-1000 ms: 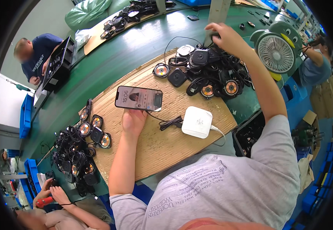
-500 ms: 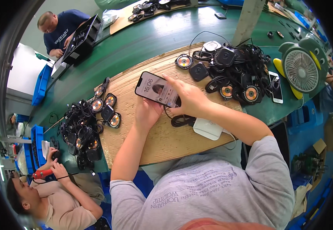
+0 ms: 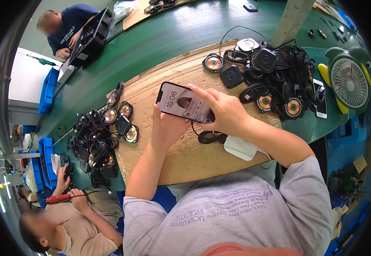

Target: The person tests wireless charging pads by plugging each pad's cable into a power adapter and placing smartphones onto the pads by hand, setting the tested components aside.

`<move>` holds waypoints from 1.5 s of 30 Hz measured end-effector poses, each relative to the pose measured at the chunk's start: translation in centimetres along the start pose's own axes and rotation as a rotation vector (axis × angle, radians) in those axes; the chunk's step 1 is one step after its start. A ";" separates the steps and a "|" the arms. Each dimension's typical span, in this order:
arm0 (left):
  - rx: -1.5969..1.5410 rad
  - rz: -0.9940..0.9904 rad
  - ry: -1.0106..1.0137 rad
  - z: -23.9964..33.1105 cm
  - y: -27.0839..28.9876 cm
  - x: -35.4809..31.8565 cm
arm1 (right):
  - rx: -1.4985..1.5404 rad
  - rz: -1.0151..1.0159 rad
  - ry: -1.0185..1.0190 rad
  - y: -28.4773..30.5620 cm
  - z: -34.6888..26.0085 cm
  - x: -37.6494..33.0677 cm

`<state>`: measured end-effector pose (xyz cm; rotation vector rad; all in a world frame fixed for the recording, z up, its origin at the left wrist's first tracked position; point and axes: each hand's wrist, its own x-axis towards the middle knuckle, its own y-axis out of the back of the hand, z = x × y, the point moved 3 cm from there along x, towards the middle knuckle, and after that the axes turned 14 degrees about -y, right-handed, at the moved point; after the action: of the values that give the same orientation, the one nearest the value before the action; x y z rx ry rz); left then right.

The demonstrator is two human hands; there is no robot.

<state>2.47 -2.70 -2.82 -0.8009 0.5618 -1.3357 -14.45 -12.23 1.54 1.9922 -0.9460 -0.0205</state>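
Note:
A smartphone (image 3: 181,102) with a lit screen is held tilted above the cardboard, between both my hands. My left hand (image 3: 168,130) cradles it from below, its thumb up along the left edge. My right hand (image 3: 228,111) grips the phone's right end, with a finger along the top edge; part of this hand's grip is hidden. Just under my right wrist lies a white rounded box (image 3: 239,148) with a white cable. Beside it rests a coiled black cable (image 3: 211,137), partly covered by my hand.
Black cabled round devices lie heaped at left (image 3: 93,145) and right (image 3: 275,72) on the cardboard sheet (image 3: 168,166) and green table. A white phone (image 3: 320,100) and frog-shaped fan (image 3: 348,77) stand at right. Co-workers sit far left and lower left, one holding a red tool (image 3: 58,199).
My view has shifted slightly. The phone stays in both hands, turned a little, and my left thumb now rises along its edge. The lower-left co-worker's red tool has moved.

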 end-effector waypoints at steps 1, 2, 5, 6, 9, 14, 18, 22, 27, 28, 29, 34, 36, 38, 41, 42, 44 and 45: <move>0.009 0.015 0.009 0.0 0.0 0.0 | 0.005 0.003 0.006 0.0 0.0 0.0; 0.008 0.017 0.006 0.0 0.0 0.0 | 0.005 0.000 0.007 -0.1 0.0 0.0; -0.094 -0.060 -0.004 -0.2 -0.2 0.0 | 0.015 0.006 0.008 -0.1 0.0 0.1; -0.129 -0.086 -0.008 -0.1 -0.3 0.0 | 0.018 0.008 0.008 -0.2 0.0 0.1; -0.232 -0.054 0.014 0.0 -0.1 -0.1 | 0.040 0.002 0.016 -0.2 0.2 0.1; -0.316 -0.032 0.029 0.1 -0.3 0.0 | 0.084 0.004 0.004 -0.2 0.2 0.2; -0.293 -0.031 0.028 0.2 -0.5 0.0 | 0.107 0.010 -0.020 -0.2 0.2 0.1; -0.285 0.003 0.047 0.1 -0.4 0.0 | 0.109 0.001 -0.032 -0.3 0.3 0.1; -0.279 -0.009 0.036 0.2 -0.3 0.0 | 0.098 -0.057 -0.067 -0.2 0.3 0.1; -0.263 0.008 0.037 0.2 -0.3 0.0 | 0.107 -0.066 -0.081 -0.2 0.3 0.1; -0.246 0.024 0.038 0.2 -0.3 0.0 | 0.117 -0.075 -0.095 -0.2 0.3 0.1; -0.195 0.057 0.012 0.1 -0.9 0.1 | 0.154 -0.100 -0.121 -0.2 0.3 0.0; -0.176 0.056 -0.016 -0.1 -1.2 0.1 | 0.174 -0.107 -0.117 -0.2 0.3 -0.1; -0.149 0.056 -0.010 -0.2 -0.9 0.4 | 0.165 -0.113 -0.129 -0.3 0.3 -0.1; -0.059 0.062 -0.004 0.0 -0.2 0.9 | 0.146 -0.135 -0.152 -0.7 0.3 -0.1; -0.065 0.063 0.000 0.0 -0.2 1.0 | 0.142 -0.137 -0.158 -0.6 0.5 -0.1; 0.143 0.150 0.003 0.4 -0.1 1.3 | 0.166 -0.123 -0.199 -0.4 1.0 0.2; 0.246 0.194 0.004 0.7 0.0 1.3 | 0.177 -0.117 -0.220 -0.3 1.3 0.5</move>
<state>3.22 -3.90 -2.31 -0.5288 0.4549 -1.2001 -14.39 -13.38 0.67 2.2412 -0.9971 -0.2321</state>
